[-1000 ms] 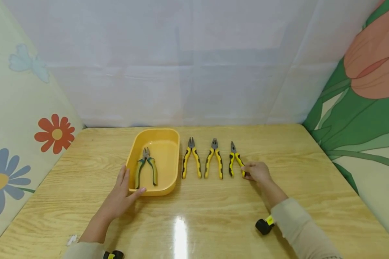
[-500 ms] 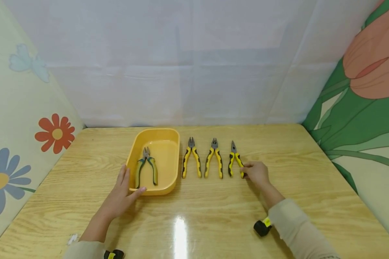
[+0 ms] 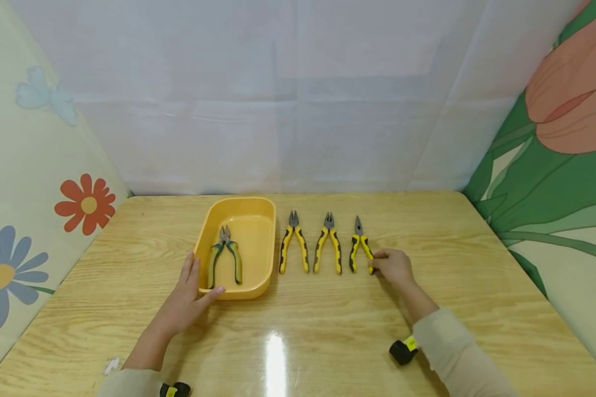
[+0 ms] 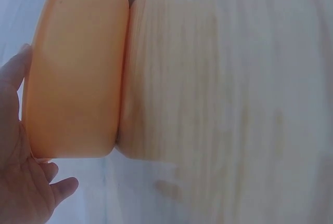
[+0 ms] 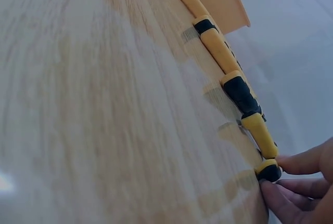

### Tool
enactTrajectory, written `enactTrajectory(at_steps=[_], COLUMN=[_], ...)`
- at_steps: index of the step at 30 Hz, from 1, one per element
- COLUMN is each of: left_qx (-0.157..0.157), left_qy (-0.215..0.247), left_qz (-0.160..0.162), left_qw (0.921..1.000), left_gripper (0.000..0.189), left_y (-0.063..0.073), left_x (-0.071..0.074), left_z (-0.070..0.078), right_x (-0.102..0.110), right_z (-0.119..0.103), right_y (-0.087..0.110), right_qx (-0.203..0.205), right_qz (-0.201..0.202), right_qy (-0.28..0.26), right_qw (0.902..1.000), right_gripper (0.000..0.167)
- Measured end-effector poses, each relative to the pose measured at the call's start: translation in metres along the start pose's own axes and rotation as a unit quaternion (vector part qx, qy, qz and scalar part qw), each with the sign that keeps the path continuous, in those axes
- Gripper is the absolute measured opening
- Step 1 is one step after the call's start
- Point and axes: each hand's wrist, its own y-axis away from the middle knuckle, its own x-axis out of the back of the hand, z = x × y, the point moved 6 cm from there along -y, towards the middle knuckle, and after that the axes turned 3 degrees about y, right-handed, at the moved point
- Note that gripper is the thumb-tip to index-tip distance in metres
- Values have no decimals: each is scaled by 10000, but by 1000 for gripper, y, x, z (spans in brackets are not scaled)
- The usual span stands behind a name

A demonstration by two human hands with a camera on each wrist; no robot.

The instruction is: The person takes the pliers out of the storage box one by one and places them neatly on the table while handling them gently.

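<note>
In the head view my left hand (image 3: 181, 306) rests on the front left corner of a yellow plastic tray (image 3: 260, 242), thumb on the front rim and straight fingers along the left side. The left wrist view shows the tray wall (image 4: 78, 73) beside that hand (image 4: 21, 167). Inside the tray lie green-handled diagonal cutters (image 3: 235, 259), handles spread. My right hand (image 3: 394, 267) pinches the right handle end of yellow-and-black long-nose pliers (image 3: 358, 234), which lie on the table, tips pointing away. In the right wrist view the fingers (image 5: 302, 164) grip that handle end (image 5: 269, 171).
Two combination pliers (image 3: 294, 231) (image 3: 329, 234) lie in a row between the tray and the long-nose pliers. The wooden table (image 3: 328, 325) ends at a white cloth backdrop (image 3: 298, 110). A small white scrap (image 3: 111, 366) lies near the left sleeve.
The long-nose pliers have shifted very slightly, their tips turning a little to the right, with my right hand still on the handle. My left hand and the tray stay in place.
</note>
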Motion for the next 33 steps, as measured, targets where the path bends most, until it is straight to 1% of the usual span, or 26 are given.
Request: enactTrajectory(at_steps=[4,14,20,26,33], left_qx=[0,-10,-78,-114,-122], left_qy=[4,46,61,49,59], left_qz=[-7,-23,-1,14,14], left_qw=[10000,10000,10000,9999,9999], left_gripper=[88,89,89,89,89], left_y=[0,-1,0,0,-1], left_x=[-1,-1,-1,-1,-1], left_z=[0,-1,-2,-3,-3], right_x=[0,2,2,-6,-17], right_z=[3,4,-4,-15,-18], right_y=[1,9,17,23,24], right_qx=[-26,-161,-9,254,215], right_qz=[-86,37,147,10,-216], right_qy=[-86,-181,-184,-101,-640], right_qw=[9999,9997,9997,9996,9975], right_gripper=[22,24,24,27,29])
